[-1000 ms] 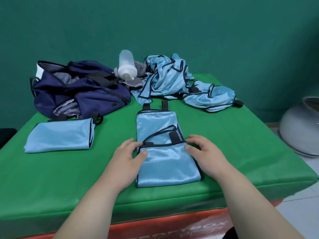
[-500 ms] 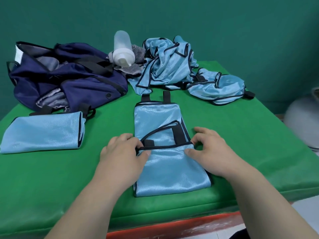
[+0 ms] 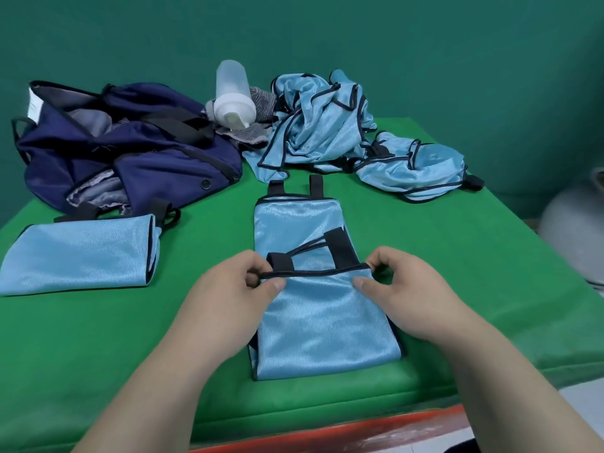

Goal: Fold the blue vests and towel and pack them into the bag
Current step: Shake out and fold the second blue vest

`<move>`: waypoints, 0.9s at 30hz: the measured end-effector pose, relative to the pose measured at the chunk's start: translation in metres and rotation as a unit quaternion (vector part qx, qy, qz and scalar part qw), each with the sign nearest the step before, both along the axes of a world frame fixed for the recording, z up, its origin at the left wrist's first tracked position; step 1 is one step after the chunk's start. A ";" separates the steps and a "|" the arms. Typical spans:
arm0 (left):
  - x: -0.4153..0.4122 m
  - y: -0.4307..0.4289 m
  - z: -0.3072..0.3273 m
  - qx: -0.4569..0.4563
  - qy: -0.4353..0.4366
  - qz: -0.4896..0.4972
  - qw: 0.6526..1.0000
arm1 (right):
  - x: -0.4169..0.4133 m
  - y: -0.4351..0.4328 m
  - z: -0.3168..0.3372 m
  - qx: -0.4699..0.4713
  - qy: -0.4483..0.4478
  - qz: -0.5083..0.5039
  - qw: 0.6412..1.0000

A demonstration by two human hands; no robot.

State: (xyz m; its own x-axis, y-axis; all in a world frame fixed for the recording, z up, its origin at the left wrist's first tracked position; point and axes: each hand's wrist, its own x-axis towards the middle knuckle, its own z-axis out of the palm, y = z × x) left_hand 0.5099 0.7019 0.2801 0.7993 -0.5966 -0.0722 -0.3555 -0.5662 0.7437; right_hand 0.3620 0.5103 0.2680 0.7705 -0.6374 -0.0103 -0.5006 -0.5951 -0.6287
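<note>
A light blue vest (image 3: 323,322) with black trim lies partly folded in front of me on the green table (image 3: 98,348). My left hand (image 3: 228,299) pinches the left corner of its folded edge. My right hand (image 3: 408,295) pinches the right corner. A folded blue vest (image 3: 78,256) rests at the left. Crumpled blue vests (image 3: 323,125) are heaped at the back, one more (image 3: 415,168) to their right. The navy bag (image 3: 130,148) lies open at the back left. A grey striped towel (image 3: 258,103) shows partly behind a bottle.
A translucent white bottle (image 3: 233,96) leans between the bag and the vest heap. A grey rounded object (image 3: 575,237) stands off the table's right edge. The table's front edge runs just below the vest, with an orange band underneath.
Both hands went from resting flat on the vest's lower fold to pinching the corners of its trimmed edge, which is now raised slightly. The view tilted down a little.
</note>
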 end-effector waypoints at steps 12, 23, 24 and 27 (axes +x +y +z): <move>0.006 0.000 -0.003 -0.077 0.059 0.016 0.995 | 0.004 0.000 -0.001 0.035 -0.047 -0.006 0.998; 0.013 -0.005 -0.010 -0.144 0.075 0.017 0.987 | 0.011 -0.005 -0.012 0.158 -0.189 -0.015 0.969; 0.014 -0.006 -0.011 -0.149 0.073 0.015 0.986 | 0.011 -0.006 -0.013 0.161 -0.192 -0.014 0.968; 0.014 -0.006 -0.011 -0.179 0.079 0.006 0.981 | 0.015 -0.007 -0.015 0.153 -0.191 -0.014 0.969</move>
